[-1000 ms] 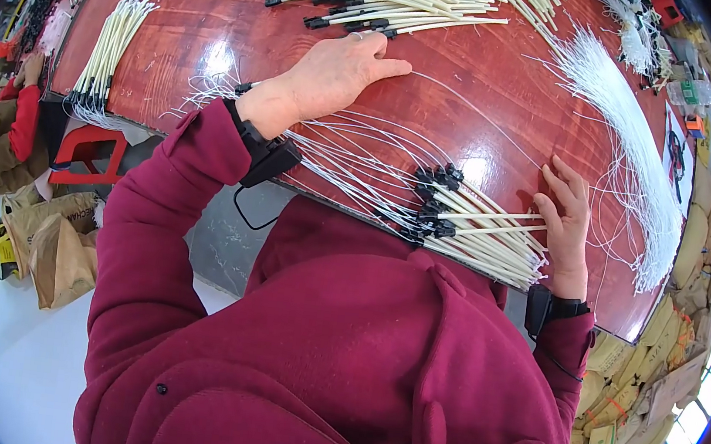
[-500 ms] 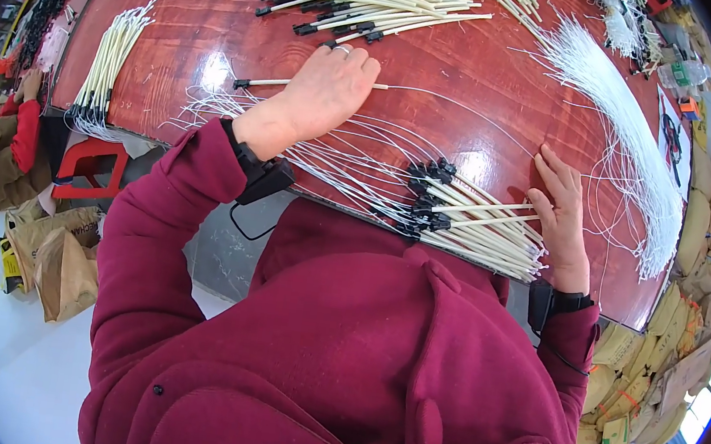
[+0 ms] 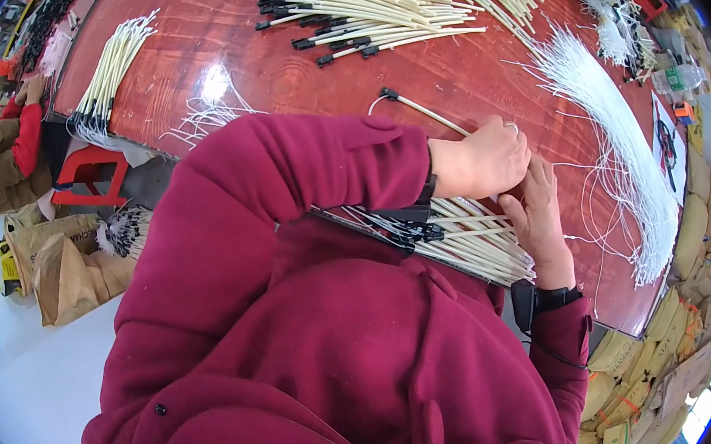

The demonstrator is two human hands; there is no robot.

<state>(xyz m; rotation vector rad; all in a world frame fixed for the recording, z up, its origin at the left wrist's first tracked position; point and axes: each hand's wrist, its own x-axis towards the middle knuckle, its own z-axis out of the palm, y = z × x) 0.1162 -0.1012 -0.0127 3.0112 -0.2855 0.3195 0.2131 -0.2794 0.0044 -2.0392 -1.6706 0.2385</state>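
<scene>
My left hand [image 3: 493, 157] is closed around a thin cream tube [image 3: 427, 113] with a black end piece; a white thread loops out at that black end. Its fingers meet those of my right hand [image 3: 540, 215], which are bent in close beside it; whatever lies between the fingertips is hidden. Just below both hands a bundle of cream tubes [image 3: 479, 251] with black ends and white threads lies along the table's near edge, partly covered by my left sleeve.
A large pile of cream tubes [image 3: 381, 1] lies at the far side of the red-brown table [image 3: 218, 44]. A smaller bundle [image 3: 117, 63] is at left, a long hank of white threads [image 3: 615, 138] at right. A red stool [image 3: 91, 176] and a co-worker [image 3: 0, 151] are at far left.
My left hand has swung right with the tube and come against my right hand. My right hand has shifted slightly left, its fingers now bent in. My left sleeve covers more of the near bundle.
</scene>
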